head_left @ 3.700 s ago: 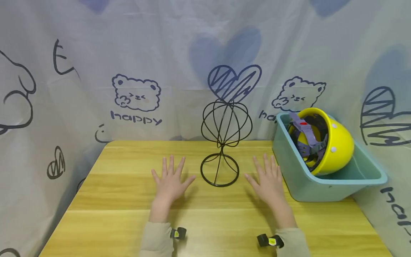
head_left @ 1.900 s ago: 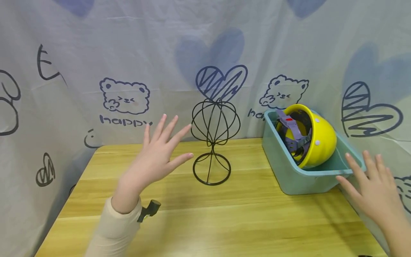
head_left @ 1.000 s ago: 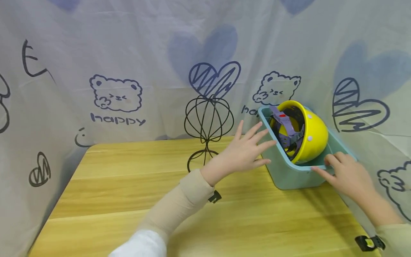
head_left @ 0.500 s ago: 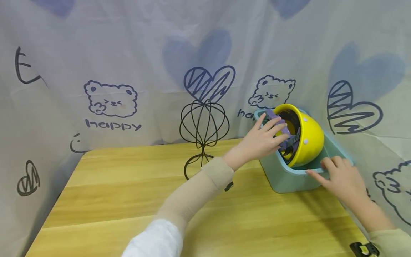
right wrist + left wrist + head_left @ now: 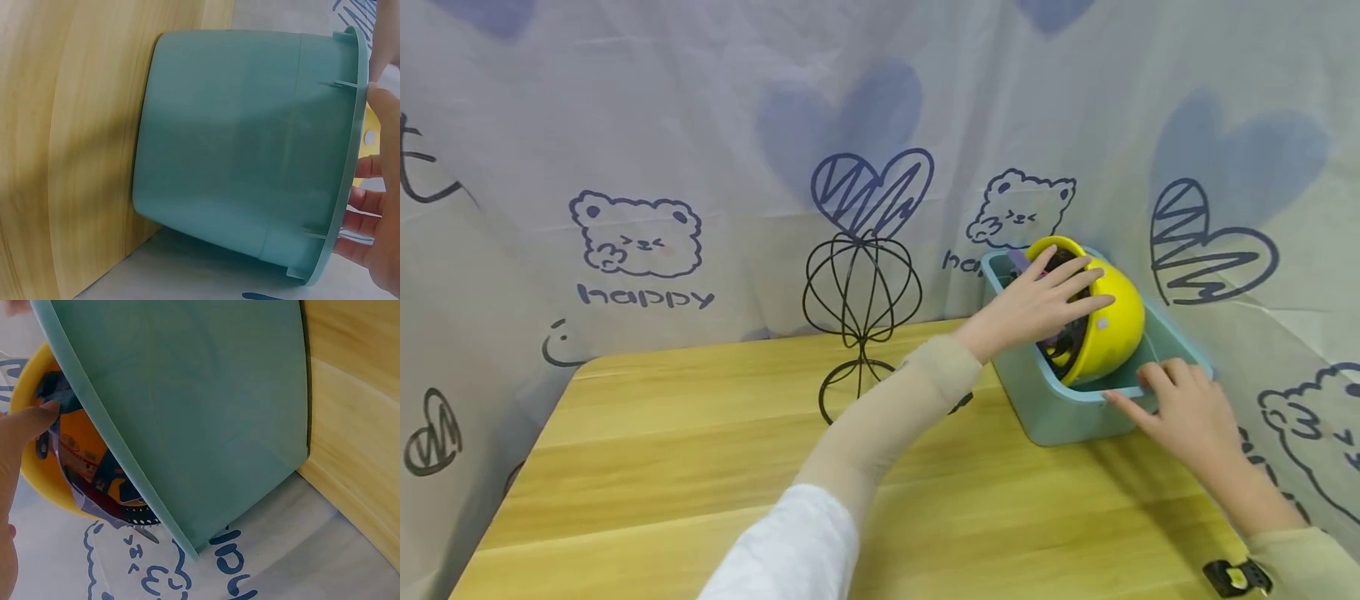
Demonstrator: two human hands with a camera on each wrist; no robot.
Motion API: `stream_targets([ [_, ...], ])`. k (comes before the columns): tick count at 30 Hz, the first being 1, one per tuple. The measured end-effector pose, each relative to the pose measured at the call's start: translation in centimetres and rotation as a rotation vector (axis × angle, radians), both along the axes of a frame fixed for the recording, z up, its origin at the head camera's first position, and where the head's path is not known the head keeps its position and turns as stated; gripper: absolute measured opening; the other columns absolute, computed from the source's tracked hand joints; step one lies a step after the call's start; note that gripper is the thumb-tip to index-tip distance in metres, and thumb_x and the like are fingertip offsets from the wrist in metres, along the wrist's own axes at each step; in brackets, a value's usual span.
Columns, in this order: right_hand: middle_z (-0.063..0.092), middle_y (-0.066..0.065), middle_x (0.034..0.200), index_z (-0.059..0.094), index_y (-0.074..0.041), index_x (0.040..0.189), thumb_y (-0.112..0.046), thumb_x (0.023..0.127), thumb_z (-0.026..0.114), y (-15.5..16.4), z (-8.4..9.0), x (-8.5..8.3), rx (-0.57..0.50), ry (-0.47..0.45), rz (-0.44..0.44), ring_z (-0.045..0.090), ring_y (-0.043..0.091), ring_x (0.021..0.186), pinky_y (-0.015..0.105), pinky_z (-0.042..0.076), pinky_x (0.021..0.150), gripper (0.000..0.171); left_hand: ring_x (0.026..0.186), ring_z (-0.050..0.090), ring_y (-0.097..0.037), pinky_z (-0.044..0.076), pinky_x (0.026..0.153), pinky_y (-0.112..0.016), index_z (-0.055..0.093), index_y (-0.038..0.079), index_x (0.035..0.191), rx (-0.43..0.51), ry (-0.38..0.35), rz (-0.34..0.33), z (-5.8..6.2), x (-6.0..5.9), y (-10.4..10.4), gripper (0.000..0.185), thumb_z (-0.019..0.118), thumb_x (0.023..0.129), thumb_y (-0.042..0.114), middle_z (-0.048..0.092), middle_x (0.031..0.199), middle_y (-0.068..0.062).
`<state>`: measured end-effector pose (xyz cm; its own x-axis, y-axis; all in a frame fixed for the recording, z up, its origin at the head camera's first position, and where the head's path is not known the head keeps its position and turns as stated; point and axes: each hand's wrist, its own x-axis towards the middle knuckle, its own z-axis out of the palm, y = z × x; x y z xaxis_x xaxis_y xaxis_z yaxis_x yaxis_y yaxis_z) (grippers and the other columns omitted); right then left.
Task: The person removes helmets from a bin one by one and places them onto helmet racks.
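Observation:
A yellow hard hat (image 5: 1116,337) lies on its side in a pale green plastic bin (image 5: 1075,421), its open underside facing left. My left hand (image 5: 1030,308) reaches across the hat's rim, fingers spread and fairly straight over the shell. In the left wrist view the left thumb (image 5: 19,434) overlaps the dark strap of the harness (image 5: 62,400) inside the hat. With my right hand (image 5: 1198,417) I grip the bin's near rim. Seen in the right wrist view, the right fingers (image 5: 365,203) go over to the inner side of that rim.
A black wire stand (image 5: 862,340) with a globe-shaped top stands at the back of the wooden table (image 5: 647,467), partly behind my left forearm. A printed white cloth (image 5: 730,125) hangs close behind the table and bin.
Both hands left the table. My right hand took hold of the bin's near rim. My left hand crossed rightward past the stand to the hard hat. The view shifted right.

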<state>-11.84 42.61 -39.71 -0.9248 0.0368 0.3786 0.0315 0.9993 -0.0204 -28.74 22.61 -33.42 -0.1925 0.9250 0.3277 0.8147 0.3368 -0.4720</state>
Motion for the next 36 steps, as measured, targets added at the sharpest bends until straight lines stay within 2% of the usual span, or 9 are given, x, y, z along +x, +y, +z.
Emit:
stream_targets([
  [5, 0.055, 0.024, 0.104, 0.059, -0.002, 0.103, -0.059, 0.088, 0.061, -0.1, -0.3, -0.2, -0.031, 0.027, -0.004, 0.050, 0.042, 0.091, 0.058, 0.042, 0.073, 0.059, 0.153, 0.010, -0.023, 0.010, 0.124, -0.053, 0.023, 0.033, 0.155, -0.080, -0.014, 0.024, 1.0, -0.3, 1.5, 0.073, 0.056, 0.093, 0.054, 0.017, 0.164, -0.003],
  [9, 0.055, 0.026, 0.106, 0.058, -0.002, 0.101, -0.058, 0.088, 0.061, -0.1, -0.5, -0.1, -0.041, 0.045, -0.008, 0.049, 0.044, 0.092, 0.058, 0.041, 0.074, 0.057, 0.154, 0.009, -0.023, 0.009, 0.124, -0.053, 0.025, 0.032, 0.154, -0.136, -0.025, 0.034, 1.8, -0.4, 2.6, 0.071, 0.054, 0.093, 0.054, 0.019, 0.164, -0.002],
  [14, 0.055, 0.026, 0.107, 0.057, -0.004, 0.099, -0.059, 0.087, 0.061, -0.3, -0.9, 0.3, -0.044, 0.045, -0.014, 0.049, 0.044, 0.092, 0.057, 0.041, 0.071, 0.056, 0.153, 0.012, -0.022, 0.007, 0.124, -0.054, 0.029, 0.032, 0.152, -0.176, -0.061, 0.042, 1.7, -0.7, 3.5, 0.065, 0.052, 0.095, 0.053, 0.023, 0.162, 0.000],
  [19, 0.054, 0.026, 0.106, 0.056, -0.004, 0.098, -0.057, 0.087, 0.063, -0.3, -1.0, 0.5, -0.033, 0.075, -0.016, 0.049, 0.044, 0.093, 0.058, 0.040, 0.071, 0.055, 0.149, 0.023, -0.019, 0.012, 0.124, -0.051, 0.039, 0.031, 0.147, -0.135, -0.085, 0.031, 1.2, -0.9, 3.9, 0.056, 0.049, 0.097, 0.052, 0.035, 0.156, 0.002],
  [22, 0.054, 0.025, 0.105, 0.056, -0.004, 0.096, -0.056, 0.086, 0.064, -0.4, -1.1, 0.6, -0.027, 0.095, -0.015, 0.049, 0.043, 0.091, 0.057, 0.041, 0.070, 0.054, 0.145, 0.030, -0.018, 0.020, 0.122, -0.047, 0.043, 0.030, 0.144, -0.102, -0.089, -0.002, 0.8, -1.0, 3.9, 0.050, 0.046, 0.098, 0.051, 0.041, 0.151, 0.003],
  [26, 0.055, 0.025, 0.103, 0.056, -0.004, 0.095, -0.054, 0.086, 0.065, -0.6, -1.3, 0.6, -0.033, 0.114, 0.000, 0.050, 0.044, 0.090, 0.057, 0.041, 0.070, 0.052, 0.140, 0.036, -0.018, 0.026, 0.118, -0.041, 0.045, 0.028, 0.141, -0.075, -0.089, -0.039, 0.5, -1.2, 3.7, 0.051, 0.050, 0.096, 0.052, 0.046, 0.145, 0.003],
  [33, 0.056, 0.025, 0.104, 0.058, -0.003, 0.097, -0.050, 0.086, 0.067, -0.5, -1.1, 0.4, -0.047, 0.137, 0.030, 0.052, 0.045, 0.090, 0.059, 0.042, 0.074, 0.050, 0.132, 0.043, -0.018, 0.030, 0.115, -0.036, 0.047, 0.023, 0.134, -0.005, -0.072, -0.110, 0.1, -1.6, 3.9, 0.052, 0.055, 0.093, 0.055, 0.052, 0.135, 0.002],
  [36, 0.056, 0.025, 0.103, 0.057, -0.003, 0.096, -0.050, 0.086, 0.067, -0.3, -1.0, 0.3, -0.040, 0.153, 0.033, 0.052, 0.045, 0.090, 0.059, 0.042, 0.074, 0.050, 0.132, 0.043, -0.018, 0.028, 0.118, -0.037, 0.048, 0.022, 0.131, 0.005, -0.084, -0.109, 0.4, -1.8, 4.0, 0.051, 0.056, 0.092, 0.055, 0.052, 0.135, 0.003],
])
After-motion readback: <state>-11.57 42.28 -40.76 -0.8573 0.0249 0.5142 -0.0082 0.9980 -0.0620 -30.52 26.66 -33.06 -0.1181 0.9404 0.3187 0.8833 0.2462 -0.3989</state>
